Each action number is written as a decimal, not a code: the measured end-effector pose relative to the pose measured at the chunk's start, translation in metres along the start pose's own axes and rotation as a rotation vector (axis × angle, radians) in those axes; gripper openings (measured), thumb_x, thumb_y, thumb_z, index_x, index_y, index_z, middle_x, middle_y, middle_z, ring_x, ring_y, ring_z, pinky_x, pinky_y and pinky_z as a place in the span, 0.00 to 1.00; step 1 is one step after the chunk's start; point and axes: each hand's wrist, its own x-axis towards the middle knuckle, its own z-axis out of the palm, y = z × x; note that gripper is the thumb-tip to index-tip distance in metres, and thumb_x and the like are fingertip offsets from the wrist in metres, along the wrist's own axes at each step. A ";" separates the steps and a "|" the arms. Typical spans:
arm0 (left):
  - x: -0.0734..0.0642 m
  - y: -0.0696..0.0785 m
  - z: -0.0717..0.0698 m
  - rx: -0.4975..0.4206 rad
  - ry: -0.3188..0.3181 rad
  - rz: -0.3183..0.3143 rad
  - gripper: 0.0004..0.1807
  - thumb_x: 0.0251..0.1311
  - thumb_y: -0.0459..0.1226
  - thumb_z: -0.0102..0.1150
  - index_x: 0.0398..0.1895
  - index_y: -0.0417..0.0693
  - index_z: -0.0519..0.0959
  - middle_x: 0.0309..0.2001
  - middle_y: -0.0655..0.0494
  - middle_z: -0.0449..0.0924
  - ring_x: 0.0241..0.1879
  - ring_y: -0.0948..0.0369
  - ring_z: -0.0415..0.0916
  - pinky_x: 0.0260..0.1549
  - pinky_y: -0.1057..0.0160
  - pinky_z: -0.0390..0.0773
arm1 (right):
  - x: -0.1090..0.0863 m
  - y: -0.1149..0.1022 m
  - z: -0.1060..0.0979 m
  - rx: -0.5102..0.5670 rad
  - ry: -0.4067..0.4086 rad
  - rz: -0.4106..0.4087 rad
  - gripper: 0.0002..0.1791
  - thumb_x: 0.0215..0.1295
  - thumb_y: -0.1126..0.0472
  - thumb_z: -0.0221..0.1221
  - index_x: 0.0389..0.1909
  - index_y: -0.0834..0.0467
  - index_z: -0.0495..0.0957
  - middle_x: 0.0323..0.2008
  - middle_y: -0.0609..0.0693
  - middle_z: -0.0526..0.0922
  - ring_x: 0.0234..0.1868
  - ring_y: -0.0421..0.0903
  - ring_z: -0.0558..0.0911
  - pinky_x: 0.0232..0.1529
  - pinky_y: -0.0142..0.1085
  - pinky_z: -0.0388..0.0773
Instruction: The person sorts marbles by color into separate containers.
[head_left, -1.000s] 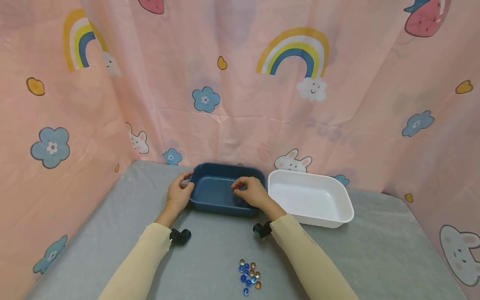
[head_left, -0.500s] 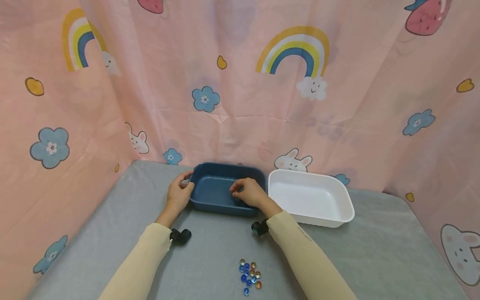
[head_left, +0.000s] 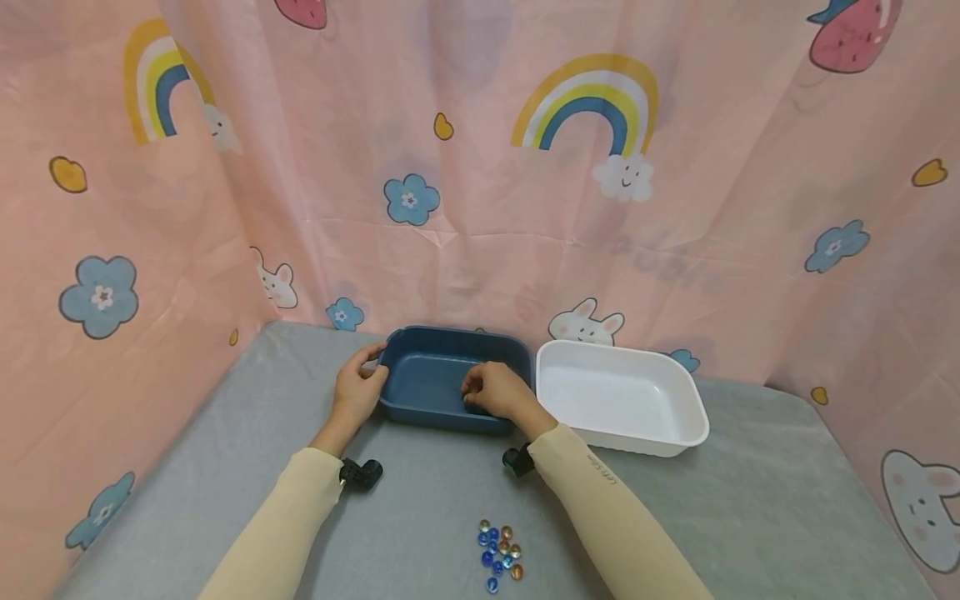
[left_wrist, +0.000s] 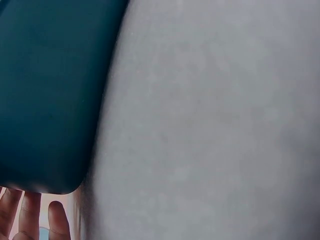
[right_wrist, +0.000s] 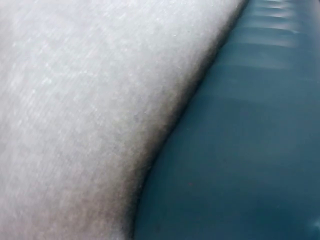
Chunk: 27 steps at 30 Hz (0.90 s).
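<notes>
A dark blue plastic bin (head_left: 427, 375) sits at the back of the table. My left hand (head_left: 356, 392) rests against its left end, thumb and fingertips touching the rim from outside. The left wrist view shows straight fingers (left_wrist: 31, 215) at the end of the bin. My right hand (head_left: 498, 390) reaches over the near wall into the bin, fingers curled and pointing down. Whether anything is between those fingertips is hidden. A loose group of glass marbles (head_left: 498, 554), blue, amber and clear, lies on the table between the forearms.
A white plastic bin (head_left: 622, 400) stands close against the right end of the blue one. Grey cloth (head_left: 420, 517) covers the table. A pink patterned curtain (head_left: 480, 208) hangs directly behind both bins and along the sides.
My right hand has dipped slightly lower inside the blue bin, with its fingers pointing further down. The left hand, both bins and the marbles look unmoved.
</notes>
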 end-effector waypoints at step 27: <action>0.000 0.001 0.000 0.015 0.005 -0.006 0.23 0.60 0.33 0.52 0.61 0.52 0.76 0.59 0.48 0.76 0.33 0.61 0.73 0.28 0.67 0.73 | 0.000 -0.002 0.000 -0.053 -0.004 0.068 0.04 0.58 0.60 0.66 0.34 0.52 0.84 0.32 0.45 0.84 0.33 0.41 0.80 0.41 0.40 0.78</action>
